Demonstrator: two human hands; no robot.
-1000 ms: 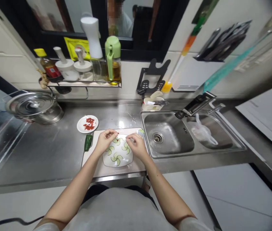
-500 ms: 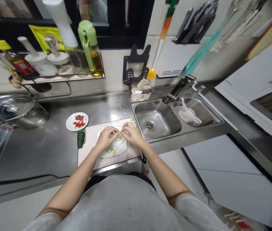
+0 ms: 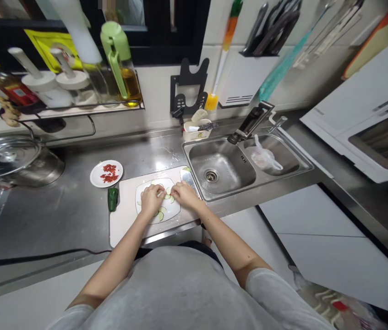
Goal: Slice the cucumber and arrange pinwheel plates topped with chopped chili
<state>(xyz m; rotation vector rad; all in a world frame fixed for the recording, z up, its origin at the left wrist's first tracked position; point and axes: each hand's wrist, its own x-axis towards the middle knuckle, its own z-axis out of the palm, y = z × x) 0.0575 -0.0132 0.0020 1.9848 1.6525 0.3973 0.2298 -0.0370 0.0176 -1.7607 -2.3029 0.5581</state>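
A white square plate (image 3: 145, 185) with thin green cucumber slices (image 3: 161, 214) lies on a pale cutting board (image 3: 123, 224) on the steel counter. My left hand (image 3: 150, 199) rests over the middle of the plate, fingers curled down onto the slices. My right hand (image 3: 184, 195) is at the plate's right edge, fingers pinched together beside the left hand. What the fingertips hold is too small to make out. A green cucumber end (image 3: 112, 199) lies just left of the board.
A small white dish of chopped red chilli (image 3: 106, 173) sits behind the board. A lidded steel pot (image 3: 11, 160) stands far left, a double sink (image 3: 228, 167) with a plastic bag (image 3: 264, 158) to the right. Bottles fill the wall shelf (image 3: 77, 87). A black cable (image 3: 42, 256) runs along the counter front.
Both hands came together from the plate's far corners and slid nearer me onto its middle. The view swung to the right and down.
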